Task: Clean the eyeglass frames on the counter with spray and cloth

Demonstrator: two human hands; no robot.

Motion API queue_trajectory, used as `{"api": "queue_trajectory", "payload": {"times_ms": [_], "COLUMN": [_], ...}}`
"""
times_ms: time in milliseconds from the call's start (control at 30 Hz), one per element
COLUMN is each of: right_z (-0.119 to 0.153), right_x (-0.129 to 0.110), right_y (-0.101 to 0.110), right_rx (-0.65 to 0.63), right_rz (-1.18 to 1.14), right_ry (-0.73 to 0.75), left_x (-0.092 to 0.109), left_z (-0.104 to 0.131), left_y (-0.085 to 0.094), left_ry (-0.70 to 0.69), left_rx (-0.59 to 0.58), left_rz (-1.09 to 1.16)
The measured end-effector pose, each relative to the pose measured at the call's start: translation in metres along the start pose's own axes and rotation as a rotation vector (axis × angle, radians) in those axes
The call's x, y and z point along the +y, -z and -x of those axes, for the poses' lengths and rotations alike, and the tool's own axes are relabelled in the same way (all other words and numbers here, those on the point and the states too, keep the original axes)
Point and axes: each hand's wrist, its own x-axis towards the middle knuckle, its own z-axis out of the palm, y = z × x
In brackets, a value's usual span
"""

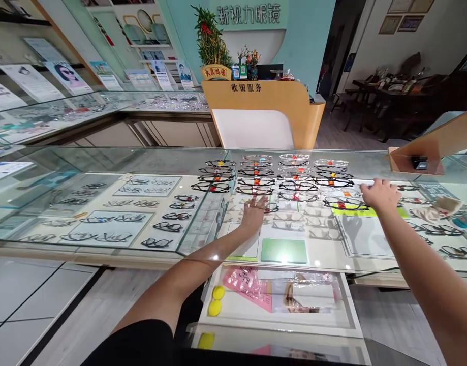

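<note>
My left hand (253, 214) reaches over the glass counter, fingers apart, just below the nearest pair of eyeglasses (255, 190) in its column. Whether the fingertips touch the frame I cannot tell. My right hand (382, 195) lies palm down on the right, fingers apart and slightly bent, beside a dark pair of eyeglasses (345, 206). Several columns of eyeglasses with small coloured tags stand on the glass top, among them a black pair (210, 187) at the left and a clear pair (297, 196) near the middle. Neither hand visibly holds anything.
The glass display counter (203, 260) holds more eyeglasses (168, 226) inside. Below it, an open drawer (349, 310) contains a pink packet (250, 287) and yellow round cases (215, 307). A wooden-framed mirror (439, 137) and a crumpled cloth (441, 208) are at the right.
</note>
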Motion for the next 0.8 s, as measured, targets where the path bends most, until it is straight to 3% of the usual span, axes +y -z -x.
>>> {"api": "queue_trajectory", "payload": {"times_ms": [200,333,433,600,700,800], "right_z": [-0.004,-0.004,-0.002,0.0,-0.001,-0.001], "right_x": [0.002,-0.001,-0.003,-0.002,-0.002,-0.001], "right_y": [-0.001,0.004,0.007,0.008,0.007,0.005], "right_rx": [-0.034,-0.067,-0.077,-0.065,-0.049,-0.038], "right_rz": [-0.034,-0.006,0.017,0.017,0.017,0.024], "right_ry": [0.002,-0.029,-0.037,-0.037,-0.03,-0.029], "left_x": [0.041,0.057,0.064,0.075,0.078,0.07], "left_z": [0.072,0.132,0.173,0.222,0.231,0.219], "left_y": [0.02,0.051,0.086,0.153,0.196,0.235], "left_ry": [-0.182,-0.2,-0.318,-0.358,-0.403,-0.385], "left_rx": [-0.156,-0.334,-0.405,-0.426,-0.416,-0.353], "left_rz": [0.02,0.175,0.313,0.391,0.437,0.42]}}
